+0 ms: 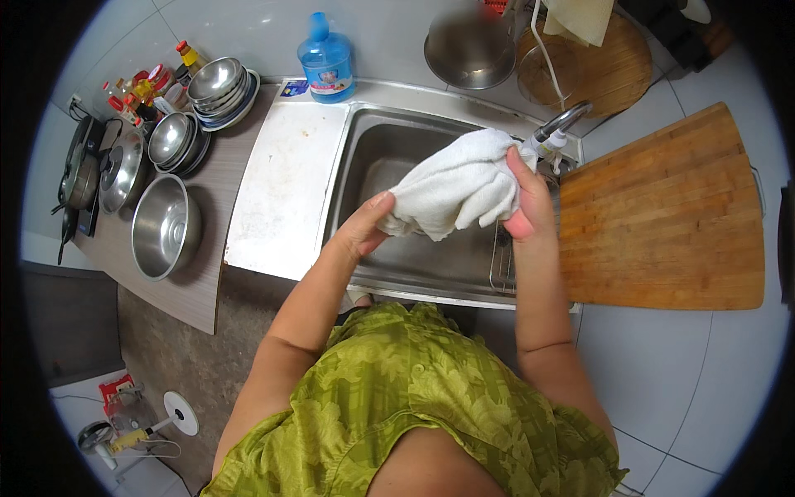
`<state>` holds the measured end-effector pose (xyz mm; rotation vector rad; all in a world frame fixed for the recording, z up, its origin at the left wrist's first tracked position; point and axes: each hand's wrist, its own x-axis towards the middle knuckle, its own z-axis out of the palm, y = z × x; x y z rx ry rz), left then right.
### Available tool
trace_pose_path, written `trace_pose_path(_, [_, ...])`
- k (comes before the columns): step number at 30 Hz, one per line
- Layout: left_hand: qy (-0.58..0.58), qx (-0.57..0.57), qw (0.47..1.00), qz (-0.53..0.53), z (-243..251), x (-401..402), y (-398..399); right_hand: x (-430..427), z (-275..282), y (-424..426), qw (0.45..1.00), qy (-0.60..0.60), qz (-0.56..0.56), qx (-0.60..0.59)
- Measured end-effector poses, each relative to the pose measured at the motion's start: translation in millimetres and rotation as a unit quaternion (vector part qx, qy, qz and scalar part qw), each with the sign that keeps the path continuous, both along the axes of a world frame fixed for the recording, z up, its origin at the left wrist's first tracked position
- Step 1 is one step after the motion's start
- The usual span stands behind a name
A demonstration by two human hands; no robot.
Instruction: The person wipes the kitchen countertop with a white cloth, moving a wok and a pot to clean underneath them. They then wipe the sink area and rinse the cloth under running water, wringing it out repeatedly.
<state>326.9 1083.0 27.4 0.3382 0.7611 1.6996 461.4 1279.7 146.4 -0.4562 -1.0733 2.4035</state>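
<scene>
A white cloth [456,183], gathered in loose folds, hangs between my two hands above the stainless steel sink [410,273]. At its lower left end, my left hand [366,223] grips it with the thumb on top. My right hand [528,196] holds the opposite end, close to the curved metal faucet [562,121]. The cloth hides part of the basin and the fingers behind it. Under my right wrist a wire rack [502,264] shows at the basin's right side.
Right of the sink lies a large wooden cutting board [664,217]. A blue plastic water jug [326,62] stands behind the white drainboard [282,186]. On the left counter are a steel basin [166,227], stacked bowls [217,84], a lidded pan [123,171] and several condiment bottles [140,99].
</scene>
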Motion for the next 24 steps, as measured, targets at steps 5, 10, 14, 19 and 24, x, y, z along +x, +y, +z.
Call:
trace_pose_path(5, [-0.268, 0.139, 0.953, -0.001, 17.3, 22.2, 39.9, -36.9, -44.3, -13.3, 0.984, -0.077, -0.144, 0.067])
trace_pose_path(10, [-0.272, 0.130, 0.953, 0.021, -6.7, -5.6, 70.2, -23.4, -67.4, -100.9, 0.763, -0.170, -0.136, 0.609])
trace_pose_path(14, [-0.285, 0.198, 0.933, -0.091, -22.0, -8.2, 68.9, -29.5, -66.5, -116.2, 0.663, -0.165, -0.147, 0.715])
trace_pose_path(19, [-0.217, -0.113, 0.963, 0.115, 20.4, 49.9, 79.9, -70.8, -83.8, -7.1, 0.718, -0.416, -0.146, 0.539])
trace_pose_path(24, [-0.215, -0.093, 0.968, 0.091, 18.0, 14.9, 80.8, -48.3, -84.0, -60.5, 0.777, -0.134, -0.255, 0.559])
